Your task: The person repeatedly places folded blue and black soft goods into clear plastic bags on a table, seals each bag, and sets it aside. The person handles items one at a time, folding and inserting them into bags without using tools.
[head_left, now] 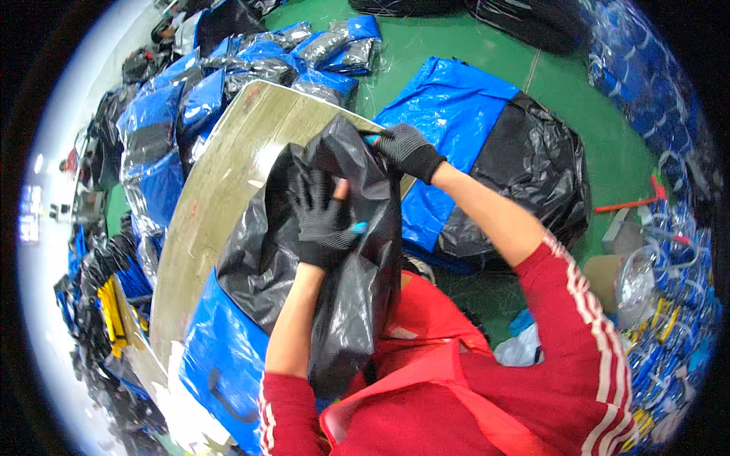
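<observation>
A black-and-blue sheet-like bag of shiny, crumpled material lies over the near part of a wood-grain table. Its blue part hangs toward me at the lower left. My left hand, in a dark grey knit glove with a blue fingertip, lies on the black part with its fingers spread. Gloved the same way, my right hand is closed at the bag's far right edge, by the table's rim. The fold between its fingers is partly hidden.
Another large blue-and-black bag lies on the green floor right of the table. Plastic-wrapped blue-and-black packs are piled beyond and left. A red-handled tool and strapped blue bundles are on the right.
</observation>
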Available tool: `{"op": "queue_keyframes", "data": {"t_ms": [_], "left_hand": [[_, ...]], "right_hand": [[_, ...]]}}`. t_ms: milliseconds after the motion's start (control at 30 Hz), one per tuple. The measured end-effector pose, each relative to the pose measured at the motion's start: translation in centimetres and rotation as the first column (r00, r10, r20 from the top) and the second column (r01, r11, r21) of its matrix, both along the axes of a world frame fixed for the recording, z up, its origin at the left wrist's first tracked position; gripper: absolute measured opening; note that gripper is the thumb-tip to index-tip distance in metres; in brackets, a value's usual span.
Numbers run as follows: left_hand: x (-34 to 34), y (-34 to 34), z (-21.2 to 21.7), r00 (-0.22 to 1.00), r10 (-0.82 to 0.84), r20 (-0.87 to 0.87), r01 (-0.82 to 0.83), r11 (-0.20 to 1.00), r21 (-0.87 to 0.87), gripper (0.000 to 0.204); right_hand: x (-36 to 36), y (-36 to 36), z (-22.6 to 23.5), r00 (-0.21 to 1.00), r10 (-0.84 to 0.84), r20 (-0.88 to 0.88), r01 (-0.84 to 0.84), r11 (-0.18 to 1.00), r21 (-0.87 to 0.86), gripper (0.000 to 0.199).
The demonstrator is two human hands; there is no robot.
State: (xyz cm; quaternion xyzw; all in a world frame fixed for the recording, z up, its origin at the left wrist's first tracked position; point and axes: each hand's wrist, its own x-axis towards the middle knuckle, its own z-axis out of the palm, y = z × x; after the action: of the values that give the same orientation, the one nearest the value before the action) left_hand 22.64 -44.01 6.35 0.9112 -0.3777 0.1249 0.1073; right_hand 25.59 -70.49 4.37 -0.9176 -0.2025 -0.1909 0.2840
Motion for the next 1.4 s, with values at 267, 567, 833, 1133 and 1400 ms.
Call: {"op": "queue_keyframes", "data": {"t_ms": [267, 567, 833, 1133, 1400], "left_hand": [[0.3, -1.8, -2.0, 0.997, -0.026, 0.069, 0.022, 0.998, 0.053, 0.082], [0.2, -1.6, -1.7, 0.999, 0.003, -0.038, -0.005, 0.999, -0.047, 0.081], [0.1, -0.8, -1.3, 0.997, -0.059, 0.052, 0.063, 0.996, -0.065, 0.070], [-6.6, 11.8, 2.4, 0.992, 0.002, -0.124, 0.039, 0.943, 0.331, 0.064], [-6.4, 14.1, 0.0, 0.997, -0.065, -0.044, 0.076, 0.943, 0.326, 0.062]], "right_hand": [[-0.9, -2.3, 3.8, 0.826, -0.305, -0.474, 0.244, 0.952, -0.186, 0.024], [-1.1, 3.6, 6.7, 0.999, 0.037, 0.030, -0.024, 0.934, -0.356, 0.058], [-12.6, 7.6, 9.9, 0.853, 0.506, -0.129, -0.513, 0.858, -0.026, 0.033], [-14.4, 5.4, 5.7, 0.883, 0.420, 0.209, -0.340, 0.880, -0.332, 0.038], [-14.8, 5.3, 2.6, 0.842, 0.428, 0.328, -0.294, 0.875, -0.386, 0.036]]}}
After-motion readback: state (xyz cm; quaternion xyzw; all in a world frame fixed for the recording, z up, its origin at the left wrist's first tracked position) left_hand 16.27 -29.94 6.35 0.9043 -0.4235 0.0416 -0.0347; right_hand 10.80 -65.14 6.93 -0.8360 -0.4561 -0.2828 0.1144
